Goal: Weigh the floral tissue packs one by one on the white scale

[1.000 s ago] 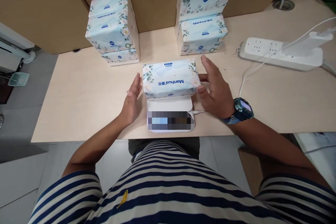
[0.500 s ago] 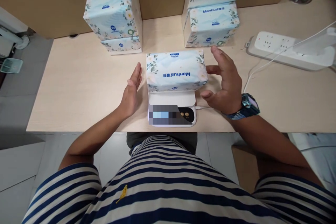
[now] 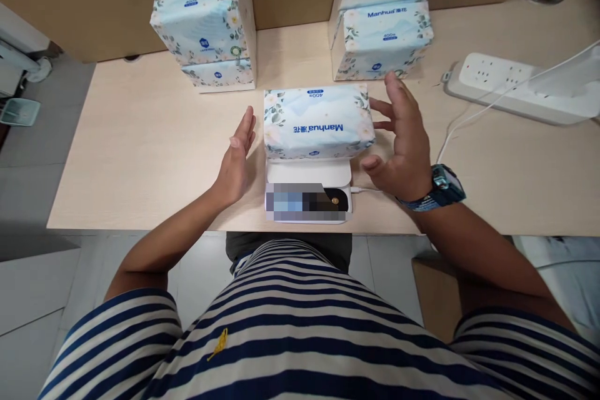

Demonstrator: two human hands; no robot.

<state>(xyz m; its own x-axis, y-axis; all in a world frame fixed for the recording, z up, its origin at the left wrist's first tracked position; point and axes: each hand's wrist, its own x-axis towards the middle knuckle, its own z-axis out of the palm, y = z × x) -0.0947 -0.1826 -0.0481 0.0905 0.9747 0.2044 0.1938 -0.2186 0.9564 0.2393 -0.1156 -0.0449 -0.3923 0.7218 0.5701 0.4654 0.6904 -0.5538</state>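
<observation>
Head view: left hand (image 3: 237, 159) flat and open, fingers straight, standing on its edge just beside the left end of the tissue pack (image 3: 319, 122), holding nothing. Right hand (image 3: 404, 140) open too, fingers spread and a little bent, just beside the right end of the pack, holding nothing; cannot tell if a fingertip touches it. Blue watch (image 3: 443, 186) on the right wrist. Tissue pack lying flat on the white scale (image 3: 309, 194), near the front edge of the worktop (image 3: 140, 156). Two piles of tissue packs behind, one at left (image 3: 204, 19), one at right (image 3: 384, 31). Power strip (image 3: 510, 87) far right.

Against half a second ago: both hands in almost the same spots, right hand a bit closer to the pack, pack unmoved on the scale.
</observation>
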